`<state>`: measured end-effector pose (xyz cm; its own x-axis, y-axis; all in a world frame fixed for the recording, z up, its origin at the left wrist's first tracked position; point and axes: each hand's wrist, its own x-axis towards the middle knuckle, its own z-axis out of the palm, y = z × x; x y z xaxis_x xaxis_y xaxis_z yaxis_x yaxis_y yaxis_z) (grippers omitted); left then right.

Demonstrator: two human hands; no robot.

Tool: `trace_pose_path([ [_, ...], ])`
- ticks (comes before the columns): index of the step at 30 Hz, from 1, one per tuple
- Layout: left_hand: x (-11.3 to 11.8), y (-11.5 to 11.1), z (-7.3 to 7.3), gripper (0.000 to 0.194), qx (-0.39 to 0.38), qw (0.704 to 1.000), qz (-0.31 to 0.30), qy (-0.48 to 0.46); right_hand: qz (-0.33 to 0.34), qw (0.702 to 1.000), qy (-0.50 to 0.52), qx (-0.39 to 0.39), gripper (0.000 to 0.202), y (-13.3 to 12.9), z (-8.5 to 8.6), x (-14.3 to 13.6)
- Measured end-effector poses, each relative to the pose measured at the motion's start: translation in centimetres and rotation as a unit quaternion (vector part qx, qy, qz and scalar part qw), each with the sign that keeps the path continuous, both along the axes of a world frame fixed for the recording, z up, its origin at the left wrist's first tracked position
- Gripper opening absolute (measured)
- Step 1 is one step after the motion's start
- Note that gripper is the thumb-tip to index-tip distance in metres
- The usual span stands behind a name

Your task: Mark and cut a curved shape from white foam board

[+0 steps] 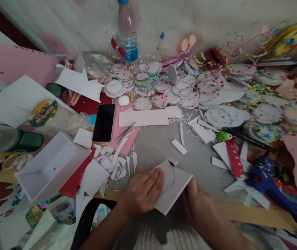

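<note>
Head view, placing everything by the black phone (103,123). From where I stand, the grey surface (153,142) spreads to its right, littered with paper scraps (107,164). Open white box (60,180): left of the phone, nearer the person. Blue glue gun (270,187): far right of it, also nearer.

Right hand (200,205): right of the phone and nearer the person, grip closed on the right edge of the white panel (176,189), fingers mostly hidden. Left hand (145,190): closer to the phone, fingers lying over the panel's face; thumb out of sight, so can't tell if that grip is closed.

Panel itself: right of the phone, nearer the person, held tilted, green curved mark (174,175) on its face. Likely light and fairly stiff, smooth enough to slide under flat fingers; corners probably dent easily. Best held by opposite edges, lightly, no hard pinch on the face.

Smaller: white strip (143,118) right of the phone, tweezers (125,132) also right, white rounded case (124,101) just off its far right corner.
</note>
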<state>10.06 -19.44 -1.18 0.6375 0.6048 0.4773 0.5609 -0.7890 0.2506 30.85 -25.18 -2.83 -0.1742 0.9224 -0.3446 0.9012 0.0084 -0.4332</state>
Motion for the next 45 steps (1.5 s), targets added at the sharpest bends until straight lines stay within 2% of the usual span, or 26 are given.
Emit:
trace_pose_path([
  [8, 0.0, 0.0, -0.1, 0.036, 0.007, 1.0, 0.006, -0.005, 0.004, 0.998, -0.014, -0.054, 0.012, 0.8, 0.4, -0.3],
  [15, 0.1, 0.2, -0.3, 0.039, 0.005, 1.0, 0.002, -0.022, 0.003, 0.997, -0.05, -0.055, 0.015, 0.8, 0.2, -0.6],
  [20, 0.1, 0.2, -0.5, 0.039, 0.004, 1.0, 0.003, -0.021, 0.021, 0.995, -0.031, -0.088, 0.015, 1.5, 0.8, -0.7],
  [34, 0.2, 0.2, -0.5, 0.038, 0.019, 0.999, -0.002, -0.034, 0.048, 0.996, -0.013, -0.069, 0.016, 1.9, 0.5, -0.5],
  [45, -0.6, -0.2, -1.4, 0.038, 0.001, 0.999, -0.007, -0.053, 0.068, 0.995, -0.013, -0.071, 0.028, 1.9, 0.5, -0.6],
])
